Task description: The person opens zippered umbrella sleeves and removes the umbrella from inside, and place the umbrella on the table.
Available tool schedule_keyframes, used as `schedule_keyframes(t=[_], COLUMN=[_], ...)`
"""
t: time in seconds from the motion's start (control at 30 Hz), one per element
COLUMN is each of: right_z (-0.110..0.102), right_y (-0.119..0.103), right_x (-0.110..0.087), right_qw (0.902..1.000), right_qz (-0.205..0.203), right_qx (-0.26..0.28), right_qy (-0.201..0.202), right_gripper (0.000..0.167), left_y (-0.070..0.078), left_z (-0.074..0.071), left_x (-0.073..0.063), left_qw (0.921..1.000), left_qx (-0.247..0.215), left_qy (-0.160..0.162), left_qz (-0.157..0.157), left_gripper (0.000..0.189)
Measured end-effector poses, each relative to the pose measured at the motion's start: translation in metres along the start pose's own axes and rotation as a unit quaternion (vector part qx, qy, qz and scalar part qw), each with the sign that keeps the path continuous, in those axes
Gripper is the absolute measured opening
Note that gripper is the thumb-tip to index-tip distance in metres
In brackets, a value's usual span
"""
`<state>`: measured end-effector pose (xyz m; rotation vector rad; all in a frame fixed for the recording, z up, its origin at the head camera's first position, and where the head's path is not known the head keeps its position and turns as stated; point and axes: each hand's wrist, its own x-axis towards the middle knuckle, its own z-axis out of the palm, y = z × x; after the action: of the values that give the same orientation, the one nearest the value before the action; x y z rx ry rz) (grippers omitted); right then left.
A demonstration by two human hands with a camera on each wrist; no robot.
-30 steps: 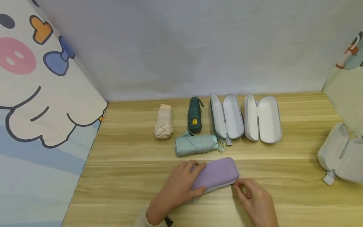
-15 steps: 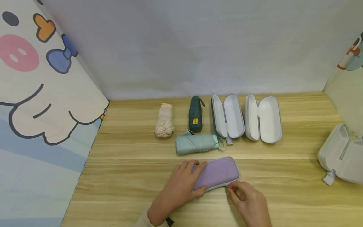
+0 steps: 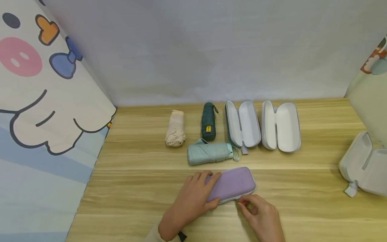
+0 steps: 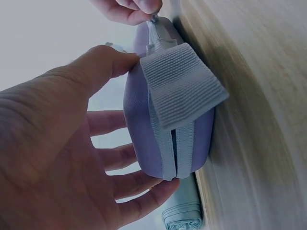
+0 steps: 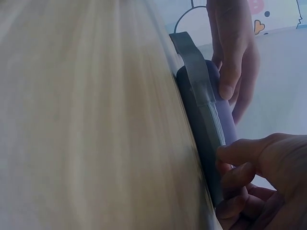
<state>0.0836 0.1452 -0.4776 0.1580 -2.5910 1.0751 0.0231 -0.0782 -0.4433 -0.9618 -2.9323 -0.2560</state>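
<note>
A purple zip case (image 3: 234, 183) lies closed-lidded on the wooden table, a pale zip running round its side. My left hand (image 3: 191, 196) grips its left end, thumb on the near side and fingers over the far side. At that end a grey fabric tab (image 4: 184, 84) stands out, and a short stretch of zip below it shows a dark gap. My right hand (image 3: 261, 215) pinches the small zipper pull (image 4: 154, 19) on the near side, right of the case's middle. Its other fingers are curled in the right wrist view.
Behind the case lies a light teal folded umbrella (image 3: 210, 154). Farther back are a beige folded umbrella (image 3: 175, 129) and a dark green one (image 3: 208, 122). Two open cases with white insides, one (image 3: 249, 126) beside another (image 3: 285, 129), stand back right; a third open case (image 3: 366, 164) is far right.
My right hand has slid left along the case's near side with the zipper pull, from the right corner towards the middle. My left hand keeps its grip on the left end.
</note>
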Motion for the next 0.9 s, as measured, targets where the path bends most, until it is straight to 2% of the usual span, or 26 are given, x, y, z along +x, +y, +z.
schedule_keyframes(t=[0.37,0.53,0.73,0.9], right_z=[0.01,0.015,0.016,0.013], right_y=[-0.012,-0.018,-0.022,-0.022], right_x=[-0.002,-0.002,-0.001,0.002], right_qw=[0.9995,0.9989,0.9991,0.998], right_qz=[0.006,0.013,0.012,0.014], right_qx=[0.026,0.035,0.023,-0.002], right_qy=[-0.015,-0.027,-0.034,-0.061], right_gripper=[0.034,0.032,0.032,0.031], left_y=[0.0,0.0,0.0,-0.001], left_z=[-0.001,-0.002,-0.002,-0.002], left_x=[0.001,0.0,0.0,-0.001], left_qw=[0.9996,0.9996,0.9997,0.9992], left_qx=[-0.007,-0.013,-0.012,-0.023], left_qy=[-0.026,-0.024,-0.021,-0.032], left_qz=[-0.008,-0.009,-0.007,-0.009], left_gripper=[0.071,0.071,0.071,0.07])
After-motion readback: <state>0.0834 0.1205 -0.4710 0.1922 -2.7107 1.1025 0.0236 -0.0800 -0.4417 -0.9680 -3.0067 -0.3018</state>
